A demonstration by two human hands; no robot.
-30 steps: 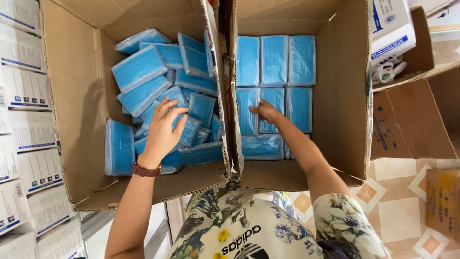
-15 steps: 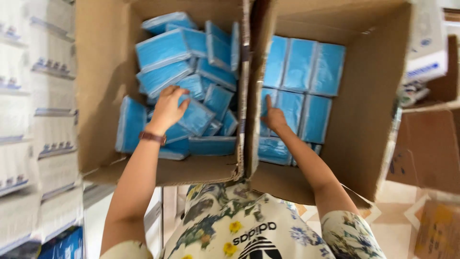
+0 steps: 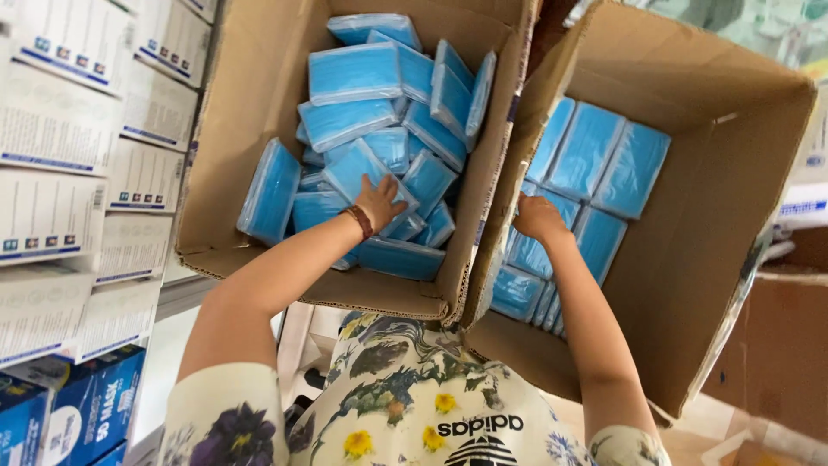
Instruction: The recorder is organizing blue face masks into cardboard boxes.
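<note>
Two open cardboard boxes stand side by side below me. The left box (image 3: 250,112) holds a loose heap of blue plastic-wrapped packs (image 3: 354,73). My left hand (image 3: 379,200), with a brown wrist strap, is inside it, fingers closed over the edge of one blue pack (image 3: 358,171) in the middle of the heap. The right box (image 3: 716,233) holds blue packs in neat rows (image 3: 634,168). My right hand (image 3: 536,216) rests on a pack in the nearer row with fingers bent down. Whether it grips that pack is hidden.
White printed cartons (image 3: 52,129) are stacked along the left, with blue printed boxes (image 3: 86,401) below them. Another brown carton (image 3: 780,345) stands at the right. My flowered shirt (image 3: 405,397) fills the bottom middle.
The view has swung and tilted, so both boxes now sit slanted. My left hand has gone deeper into the heap and closed on a pack. My right hand stays on the same row.
</note>
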